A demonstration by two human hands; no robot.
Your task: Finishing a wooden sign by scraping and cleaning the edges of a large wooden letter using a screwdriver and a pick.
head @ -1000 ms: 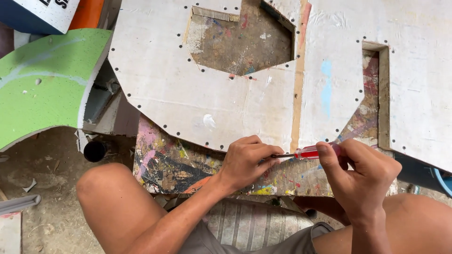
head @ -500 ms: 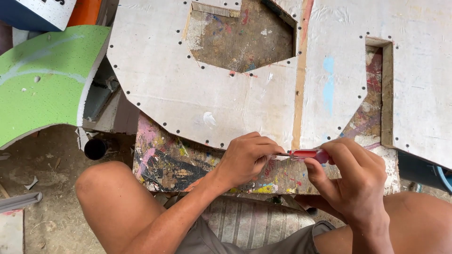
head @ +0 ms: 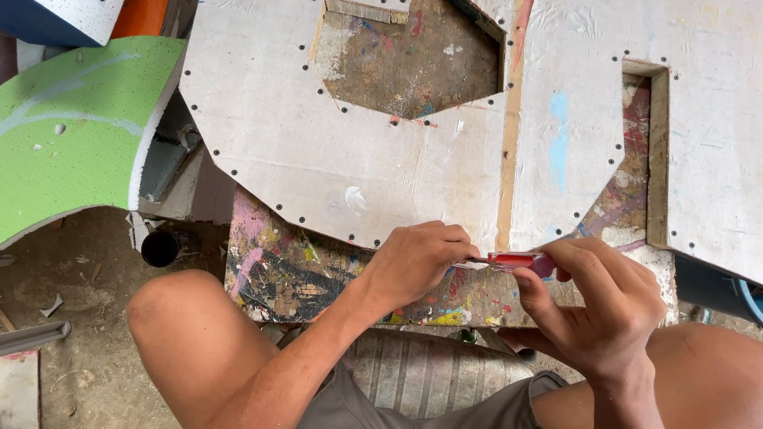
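Red screwdriver (head: 515,260), between both hands

Green curved panel (head: 67,127) (speckled), black pipe end (head: 160,248), dirt floor (head: 79,318)

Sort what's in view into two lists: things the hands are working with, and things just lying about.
In hand:
- red-handled screwdriver, held by the right hand, its shaft steadied by the left hand
- white panel with dark fasteners along its edge
- paint-splattered board beneath it

Lying about:
- green curved panel
- black pipe end
- grey metal bar
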